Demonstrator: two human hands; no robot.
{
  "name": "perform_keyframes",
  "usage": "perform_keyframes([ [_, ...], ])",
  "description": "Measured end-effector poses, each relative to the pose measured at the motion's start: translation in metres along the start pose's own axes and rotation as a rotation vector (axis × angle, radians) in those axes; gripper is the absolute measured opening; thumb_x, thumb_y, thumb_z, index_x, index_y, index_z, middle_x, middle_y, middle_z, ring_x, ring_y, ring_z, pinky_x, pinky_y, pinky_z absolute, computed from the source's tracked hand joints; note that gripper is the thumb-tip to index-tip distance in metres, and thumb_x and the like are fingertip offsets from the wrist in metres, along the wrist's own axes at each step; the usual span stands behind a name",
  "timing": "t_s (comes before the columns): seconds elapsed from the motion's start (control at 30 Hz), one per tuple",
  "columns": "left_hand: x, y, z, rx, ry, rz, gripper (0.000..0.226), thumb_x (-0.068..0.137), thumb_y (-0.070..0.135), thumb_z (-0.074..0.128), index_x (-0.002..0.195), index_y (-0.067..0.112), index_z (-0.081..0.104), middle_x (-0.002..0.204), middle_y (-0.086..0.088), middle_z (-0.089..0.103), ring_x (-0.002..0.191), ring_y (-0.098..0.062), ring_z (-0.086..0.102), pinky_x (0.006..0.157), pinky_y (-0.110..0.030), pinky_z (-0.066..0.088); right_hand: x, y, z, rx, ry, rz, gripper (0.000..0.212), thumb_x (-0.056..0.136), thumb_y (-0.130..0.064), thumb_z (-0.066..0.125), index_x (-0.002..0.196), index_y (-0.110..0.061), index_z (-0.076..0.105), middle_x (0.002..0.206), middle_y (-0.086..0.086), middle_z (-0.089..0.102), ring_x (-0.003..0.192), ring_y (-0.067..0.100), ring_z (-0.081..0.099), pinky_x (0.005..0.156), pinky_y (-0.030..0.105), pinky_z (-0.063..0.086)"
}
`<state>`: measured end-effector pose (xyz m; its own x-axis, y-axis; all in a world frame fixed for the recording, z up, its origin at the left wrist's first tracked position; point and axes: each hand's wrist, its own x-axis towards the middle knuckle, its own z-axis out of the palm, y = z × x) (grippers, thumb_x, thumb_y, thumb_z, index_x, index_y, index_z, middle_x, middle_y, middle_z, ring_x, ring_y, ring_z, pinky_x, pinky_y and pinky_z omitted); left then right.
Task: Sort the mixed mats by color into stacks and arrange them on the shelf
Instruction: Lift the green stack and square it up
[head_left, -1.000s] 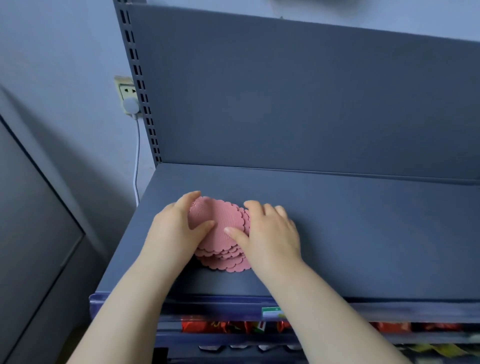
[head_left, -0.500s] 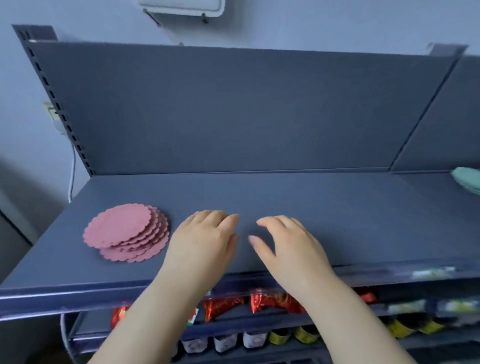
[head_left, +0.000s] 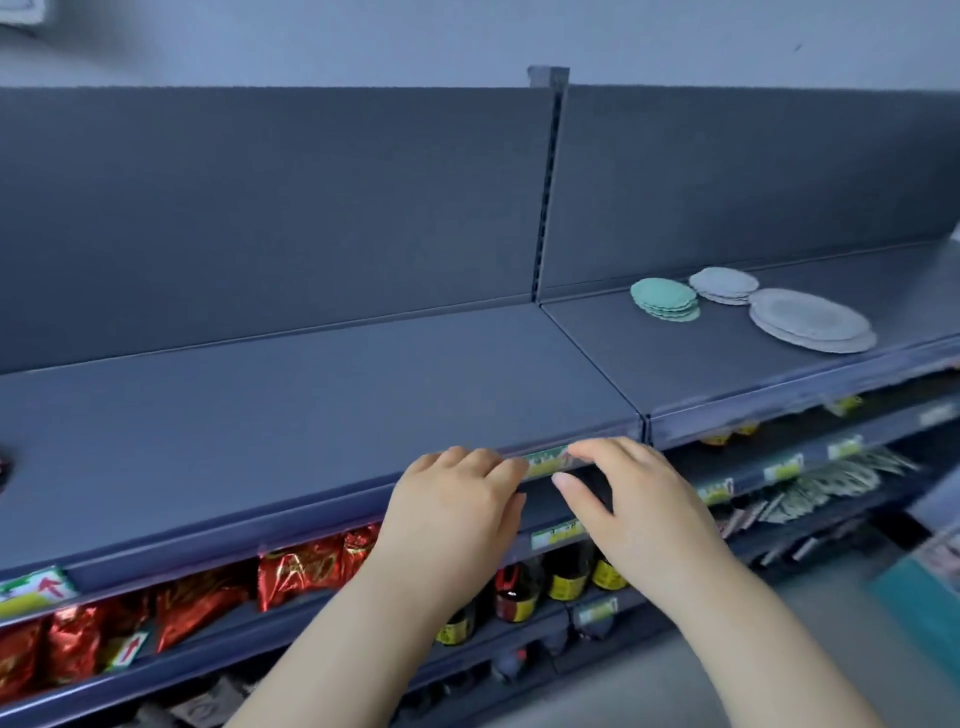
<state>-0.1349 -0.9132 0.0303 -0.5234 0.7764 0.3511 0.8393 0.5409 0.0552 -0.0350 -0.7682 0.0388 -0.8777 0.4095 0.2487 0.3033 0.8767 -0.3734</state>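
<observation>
Hands: left hand (head_left: 457, 499) and right hand (head_left: 628, 499) are both empty, fingers loosely bent, side by side over the front lip of the shelf (head_left: 311, 395); I cannot tell whether the fingertips touch it.
Mats: a green stack (head_left: 665, 299), a small grey stack (head_left: 724, 285) just beside it and a larger grey stack (head_left: 810, 319) lie on the shelf's right bay, well apart from both hands.
Stage: probably between stacks, with the next pickup somewhere on the right.
Colour risk: the light is dim and bluish, so pale grey and pale green look close. A mat could easily land on the wrong stack.
Grey risk: the two grey stacks differ in size, so merging them would leave a wobbly pile with small mats under large ones.
Slip risk: the mats look thin and the stacks are already fanned out. A one-handed grab may pinch only the top few, and the rest could slide.
Edge risk: the larger grey stack lies near the front edge, so a nudge could tip mats over onto the lower shelves.
</observation>
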Motion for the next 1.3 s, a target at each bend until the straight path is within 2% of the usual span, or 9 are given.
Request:
perform_keyframes([
  [0.17,0.028,0.018,0.013,0.004,0.028,0.028,0.035,0.083,0.032,0.039,0.095,0.022,0.07,0.08,0.006,0.069,0.069,-0.021,0.066,0.057,-0.031,0.053,0.008,0.03,-0.005,0.037,-0.002,0.045,0.036,0.09,-0.048,0.043,0.121,-0.031,0.05,0.122,-0.014,0.052,0.116,0.009,0.043,0.089,0.026,0.04],
  [0.4,0.072,-0.005,0.042,-0.014,0.045,-0.012,0.039,0.082,0.033,0.039,0.101,0.019,0.07,0.084,0.005,0.071,0.071,-0.022,0.066,0.059,-0.03,0.053,0.049,0.047,0.016,0.045,-0.037,0.053,0.037,0.09,-0.048,0.043,0.124,-0.032,0.048,0.127,-0.019,0.046,0.118,0.004,0.042,0.09,0.023,0.039],
  [0.67,0.143,-0.028,0.066,-0.025,0.073,0.008,0.04,0.084,0.033,0.037,0.102,0.019,0.07,0.085,0.003,0.071,0.074,-0.024,0.067,0.061,-0.032,0.053,0.111,0.086,0.018,0.16,0.106,0.158,0.03,0.089,-0.039,0.049,0.117,-0.03,0.054,0.118,-0.019,0.05,0.111,0.005,0.049,0.088,0.026,0.042],
  [0.93,0.18,-0.021,0.093,-0.014,0.004,-0.003,0.042,0.083,0.035,0.037,0.102,0.021,0.072,0.087,0.005,0.071,0.075,-0.021,0.068,0.059,-0.031,0.053,0.157,0.148,0.019,0.29,0.164,0.253,0.026,0.086,-0.035,0.053,0.112,-0.031,0.058,0.109,-0.017,0.053,0.104,0.006,0.053,0.089,0.03,0.045],
  [1.17,0.232,0.022,0.107,0.039,0.028,-0.122,0.042,0.083,0.036,0.037,0.103,0.022,0.071,0.09,0.007,0.071,0.074,-0.019,0.068,0.055,-0.031,0.052,0.219,0.236,-0.011,0.365,0.127,0.221,0.025,0.089,-0.031,0.054,0.113,-0.03,0.057,0.104,-0.013,0.052,0.096,0.012,0.055,0.081,0.026,0.04],
  [1.23,0.255,0.048,0.113,0.051,0.028,-0.139,0.041,0.083,0.036,0.036,0.101,0.022,0.071,0.088,0.007,0.071,0.073,-0.019,0.068,0.054,-0.031,0.051,0.236,0.267,-0.019,0.337,0.071,0.18,0.027,0.09,-0.031,0.053,0.116,-0.029,0.056,0.107,-0.011,0.052,0.097,0.012,0.053,0.081,0.025,0.037],
  [1.3,0.278,0.078,0.12,0.04,0.008,-0.145,0.04,0.082,0.036,0.037,0.099,0.023,0.071,0.085,0.008,0.07,0.07,-0.019,0.067,0.052,-0.029,0.051,0.252,0.298,-0.025,0.268,0.001,0.107,0.031,0.091,-0.031,0.05,0.121,-0.027,0.053,0.118,-0.01,0.052,0.106,0.011,0.05,0.086,0.024,0.036],
])
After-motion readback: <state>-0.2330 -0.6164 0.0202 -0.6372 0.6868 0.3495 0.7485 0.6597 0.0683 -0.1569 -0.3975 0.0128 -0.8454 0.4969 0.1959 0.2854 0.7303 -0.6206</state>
